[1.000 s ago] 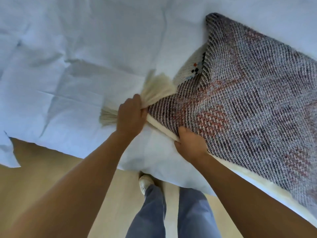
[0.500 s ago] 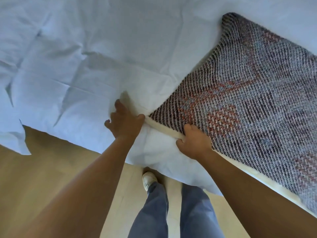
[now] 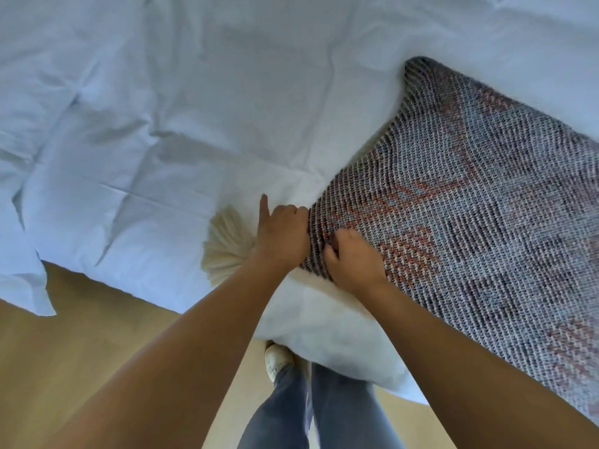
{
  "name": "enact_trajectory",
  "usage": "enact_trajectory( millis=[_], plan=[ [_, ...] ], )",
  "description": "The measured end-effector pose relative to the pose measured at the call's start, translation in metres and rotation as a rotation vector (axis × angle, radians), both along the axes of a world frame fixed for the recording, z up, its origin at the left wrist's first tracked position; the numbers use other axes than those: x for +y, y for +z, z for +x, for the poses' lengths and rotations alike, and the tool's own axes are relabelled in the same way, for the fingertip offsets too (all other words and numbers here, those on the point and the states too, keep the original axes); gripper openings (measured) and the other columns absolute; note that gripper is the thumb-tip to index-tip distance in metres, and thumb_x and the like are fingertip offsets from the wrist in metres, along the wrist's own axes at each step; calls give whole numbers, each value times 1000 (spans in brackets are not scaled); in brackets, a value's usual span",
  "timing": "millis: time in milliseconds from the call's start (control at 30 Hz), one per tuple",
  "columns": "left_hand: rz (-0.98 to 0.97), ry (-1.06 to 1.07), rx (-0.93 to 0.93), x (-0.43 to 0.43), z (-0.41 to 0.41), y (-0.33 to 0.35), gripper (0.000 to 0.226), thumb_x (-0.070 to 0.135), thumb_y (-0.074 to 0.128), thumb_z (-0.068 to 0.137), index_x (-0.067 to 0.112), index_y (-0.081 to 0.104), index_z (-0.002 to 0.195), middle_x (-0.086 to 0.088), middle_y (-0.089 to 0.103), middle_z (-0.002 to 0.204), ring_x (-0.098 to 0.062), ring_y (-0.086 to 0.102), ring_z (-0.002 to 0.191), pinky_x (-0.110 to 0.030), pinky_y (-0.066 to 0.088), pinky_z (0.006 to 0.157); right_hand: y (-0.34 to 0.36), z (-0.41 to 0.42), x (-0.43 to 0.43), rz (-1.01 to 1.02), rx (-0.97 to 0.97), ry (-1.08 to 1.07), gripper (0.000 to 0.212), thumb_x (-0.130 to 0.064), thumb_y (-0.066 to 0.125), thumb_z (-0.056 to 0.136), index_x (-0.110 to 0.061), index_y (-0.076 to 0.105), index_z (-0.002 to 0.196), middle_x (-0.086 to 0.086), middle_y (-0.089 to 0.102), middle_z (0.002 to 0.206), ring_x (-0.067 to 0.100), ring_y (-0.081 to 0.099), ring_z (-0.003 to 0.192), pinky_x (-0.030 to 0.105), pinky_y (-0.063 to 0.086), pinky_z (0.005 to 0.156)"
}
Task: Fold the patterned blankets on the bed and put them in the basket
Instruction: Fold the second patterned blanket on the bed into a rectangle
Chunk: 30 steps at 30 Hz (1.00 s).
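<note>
Right, the blanket (image 3: 479, 205) corner is gripped at the bed (image 3: 162, 124) edge by both hands, left hand (image 3: 285, 236) clamped on it, right hand (image 3: 355, 262) at its 3 o'clock with fingers curled into the weave. Corners should be matched, tension kept even before folding. Blanket is spread from centre toward 3 o'clock: dark weave, reddish motifs, cream tassel (image 3: 227, 251) at 9.

No text, labels or numbers can be read anywhere.

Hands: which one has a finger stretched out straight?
The left hand, beside the cream tassel: its forefinger points out over the white sheet. The right hand curls all its fingers into the patterned blanket.
</note>
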<state>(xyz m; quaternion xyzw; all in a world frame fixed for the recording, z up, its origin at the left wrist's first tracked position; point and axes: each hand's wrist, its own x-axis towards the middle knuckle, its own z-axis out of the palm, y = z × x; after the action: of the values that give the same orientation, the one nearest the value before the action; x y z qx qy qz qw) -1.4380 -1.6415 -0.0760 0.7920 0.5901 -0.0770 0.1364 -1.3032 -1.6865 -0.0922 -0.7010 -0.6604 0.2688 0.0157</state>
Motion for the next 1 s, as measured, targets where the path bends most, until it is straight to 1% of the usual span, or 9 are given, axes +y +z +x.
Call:
enact_trajectory(
  millis=[67,100,200,333,433,533,733,900,1000],
  plan=[
    [7,22,-50,17,20,0,22,19,39,89,9,53,103,-8,60,101,-28,54,100,-45,22,107,4,14,21,39,-5,-20,22,-30,40,92,-10,48,93,9,52,97,24,49,84,31,34,63],
    [12,36,-88,27,30,-1,21,20,38,90,8,52,101,-9,61,99,-28,55,93,-40,32,94,6,22,34,55,-12,-25,22,-29,40,92,-9,48,94,9,52,97,24,49,83,32,34,64],
    [-18,136,-228,57,60,-5,21,21,37,93,7,51,101,-11,58,98,-29,53,86,-34,33,69,11,49,76,94,-40,3,20,-27,40,92,-9,48,94,10,52,97,23,48,81,33,36,65],
    [-82,222,-287,94,95,-16,23,24,36,96,6,50,102,-11,56,96,-27,52,84,-34,36,65,14,86,138,167,-63,116,23,-22,42,92,-7,52,105,10,54,106,24,50,97,37,45,76],
    [-114,328,-400,121,109,-24,25,28,35,96,9,49,90,-7,54,85,-25,53,77,-32,36,61,11,108,191,263,-163,263,28,-15,45,88,-3,54,112,14,54,117,30,45,110,39,38,89],
    [-177,408,-470,141,118,-27,27,34,38,95,13,53,99,-2,59,89,-21,56,81,-31,40,64,11,127,240,206,-329,403,29,-12,43,87,-7,53,114,11,56,120,29,44,117,40,30,98],
    [-284,182,-353,161,129,-34,35,50,46,89,19,50,104,-1,58,92,-17,52,77,-30,41,64,19,165,311,-29,-745,570,34,-15,45,91,-11,52,124,11,45,137,33,22,136,45,23,108],
    [-118,259,-569,164,152,-36,40,46,47,91,16,45,117,-4,58,100,-21,53,89,-34,45,71,16,172,323,-101,-893,678,34,-21,50,90,-15,52,124,6,52,130,29,30,129,37,27,104],
    [-247,308,-519,161,163,-38,48,60,40,87,20,46,113,2,51,99,-18,53,89,-31,41,69,19,173,323,12,-870,598,27,-15,45,91,-11,57,116,10,52,123,29,39,119,36,33,96]
  ],
)
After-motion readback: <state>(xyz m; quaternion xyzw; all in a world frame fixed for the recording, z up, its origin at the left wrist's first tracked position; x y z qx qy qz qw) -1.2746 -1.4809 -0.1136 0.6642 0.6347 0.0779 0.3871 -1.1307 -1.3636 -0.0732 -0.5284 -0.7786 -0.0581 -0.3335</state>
